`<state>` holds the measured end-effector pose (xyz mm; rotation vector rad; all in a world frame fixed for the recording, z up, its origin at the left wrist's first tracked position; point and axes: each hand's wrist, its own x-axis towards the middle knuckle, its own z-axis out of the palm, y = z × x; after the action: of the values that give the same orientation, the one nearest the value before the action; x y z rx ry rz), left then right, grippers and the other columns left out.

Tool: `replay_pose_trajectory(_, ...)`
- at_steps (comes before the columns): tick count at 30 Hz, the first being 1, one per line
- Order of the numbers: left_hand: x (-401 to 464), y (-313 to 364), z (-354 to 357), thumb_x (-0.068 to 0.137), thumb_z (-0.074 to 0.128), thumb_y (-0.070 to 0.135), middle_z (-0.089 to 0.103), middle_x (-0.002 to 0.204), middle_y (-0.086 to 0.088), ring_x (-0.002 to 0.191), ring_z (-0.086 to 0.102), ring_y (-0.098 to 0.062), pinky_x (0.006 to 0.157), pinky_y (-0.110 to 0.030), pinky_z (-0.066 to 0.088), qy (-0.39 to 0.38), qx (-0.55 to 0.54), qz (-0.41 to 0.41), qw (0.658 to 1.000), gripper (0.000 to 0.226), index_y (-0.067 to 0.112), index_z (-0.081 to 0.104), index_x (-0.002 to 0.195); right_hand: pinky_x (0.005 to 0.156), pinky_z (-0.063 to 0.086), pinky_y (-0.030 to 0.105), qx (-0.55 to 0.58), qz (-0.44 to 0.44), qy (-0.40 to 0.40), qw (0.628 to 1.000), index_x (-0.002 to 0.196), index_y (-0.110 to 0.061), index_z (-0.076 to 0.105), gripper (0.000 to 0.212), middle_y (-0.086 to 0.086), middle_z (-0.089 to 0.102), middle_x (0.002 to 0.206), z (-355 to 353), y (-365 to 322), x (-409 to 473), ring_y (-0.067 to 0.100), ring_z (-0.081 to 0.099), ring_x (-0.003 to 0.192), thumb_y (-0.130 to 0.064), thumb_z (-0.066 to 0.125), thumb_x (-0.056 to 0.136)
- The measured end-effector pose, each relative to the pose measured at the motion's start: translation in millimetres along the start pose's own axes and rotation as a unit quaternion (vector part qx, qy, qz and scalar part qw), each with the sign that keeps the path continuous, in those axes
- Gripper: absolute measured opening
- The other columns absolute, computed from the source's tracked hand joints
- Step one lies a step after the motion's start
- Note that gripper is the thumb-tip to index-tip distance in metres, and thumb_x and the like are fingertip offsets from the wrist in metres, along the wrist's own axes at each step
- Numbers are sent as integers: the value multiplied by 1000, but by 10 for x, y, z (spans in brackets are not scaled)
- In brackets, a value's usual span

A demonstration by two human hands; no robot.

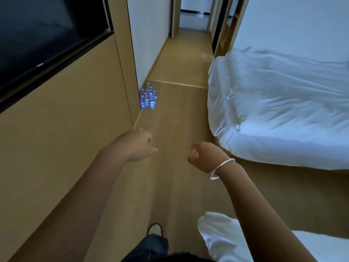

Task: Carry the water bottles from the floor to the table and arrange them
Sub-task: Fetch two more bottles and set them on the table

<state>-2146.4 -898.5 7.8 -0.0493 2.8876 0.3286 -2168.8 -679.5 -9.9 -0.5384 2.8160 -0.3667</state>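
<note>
Several clear water bottles (pixel 148 98) with blue labels and caps stand upright in a tight cluster on the wooden floor, against the corner of the wall panel ahead on the left. My left hand (pixel 137 144) reaches forward over the floor, fingers loosely curled, holding nothing. My right hand (pixel 203 155), a silver bangle on its wrist, is also stretched forward with fingers loosely curled and empty. Both hands are well short of the bottles. No table is in view.
A wood-panelled wall (pixel 62 129) with a dark screen (pixel 37 35) runs along the left. A bed with white bedding (pixel 279 110) fills the right. A narrow strip of floor (pixel 179 120) leads to a hallway. White cloth (pixel 217 235) lies at lower right.
</note>
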Motion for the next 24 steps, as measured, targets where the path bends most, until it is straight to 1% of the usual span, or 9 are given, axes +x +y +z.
replay_pose_trajectory(2, 348, -156, -160, 85, 56, 47, 50, 120, -2, 91, 46, -17, 82, -30, 42, 4, 1, -2, 1000, 47, 18, 54, 122, 84, 49, 35, 5, 5, -2, 1000, 110, -13, 56, 32, 6, 62, 111, -81, -56, 388, 24, 58, 99, -34, 50, 87)
replay_pose_trajectory(4, 671, -285, -272, 85, 55, 45, 50, 123, -2, 99, 50, -20, 84, -31, 42, 5, 3, 1, 1000, 49, 18, 50, 127, 85, 49, 36, 10, 7, -1, 1000, 113, -13, 56, 34, 6, 61, 112, -120, -82, 742, 24, 58, 101, -35, 51, 87)
replay_pose_trajectory(7, 1071, -404, -328, 86, 53, 39, 49, 126, -6, 109, 51, -25, 86, -33, 42, -17, 16, 5, 1000, 54, 18, 41, 134, 86, 49, 36, 7, 9, -14, 1000, 115, -14, 56, 35, 6, 62, 113, -128, -68, 1175, 24, 58, 101, -36, 51, 88)
replay_pose_trajectory(12, 1707, -550, -305, 86, 53, 39, 47, 129, -7, 112, 51, -26, 91, -35, 44, -57, 39, -1, 998, 51, 17, 42, 131, 86, 50, 36, 10, 14, -38, 999, 116, -13, 55, 37, 7, 62, 113, -93, 72, 1853, 24, 59, 101, -37, 51, 88)
replay_pose_trajectory(16, 2373, -553, -376, 88, 52, 39, 44, 136, -6, 117, 49, -26, 94, -36, 44, -71, 50, -3, 996, 53, 18, 39, 135, 87, 50, 37, 15, 8, -47, 999, 117, -14, 55, 37, 7, 62, 114, -131, 281, 2519, 24, 59, 101, -37, 51, 88)
replay_pose_trajectory(18, 2766, -506, -434, 88, 51, 37, 45, 134, -6, 114, 51, -25, 90, -34, 44, -74, 52, 0, 996, 49, 17, 43, 132, 86, 50, 35, 19, 10, -46, 999, 117, -14, 55, 37, 7, 63, 113, -204, 433, 2876, 24, 59, 100, -37, 51, 88)
replay_pose_trajectory(20, 3198, -459, -527, 88, 51, 35, 47, 130, -5, 109, 52, -25, 84, -31, 43, -71, 44, -3, 997, 45, 16, 45, 128, 87, 50, 34, 21, 14, -43, 999, 114, -13, 56, 36, 8, 63, 113, -304, 617, 3265, 26, 59, 101, -37, 52, 87)
replay_pose_trajectory(22, 3654, -426, -664, 88, 52, 37, 48, 129, -4, 107, 52, -24, 79, -30, 41, -57, 36, -7, 998, 47, 17, 45, 130, 87, 49, 34, 11, 14, -40, 999, 112, -12, 56, 35, 9, 63, 113, -437, 818, 3702, 27, 58, 102, -36, 51, 87)
replay_pose_trajectory(24, 4097, -398, -814, 87, 53, 39, 47, 130, -4, 107, 52, -22, 78, -29, 41, -45, 25, -16, 999, 51, 19, 42, 132, 85, 49, 34, 1, 12, -42, 999, 111, -11, 56, 35, 10, 62, 112, -615, 1009, 4151, 28, 58, 101, -36, 50, 88)
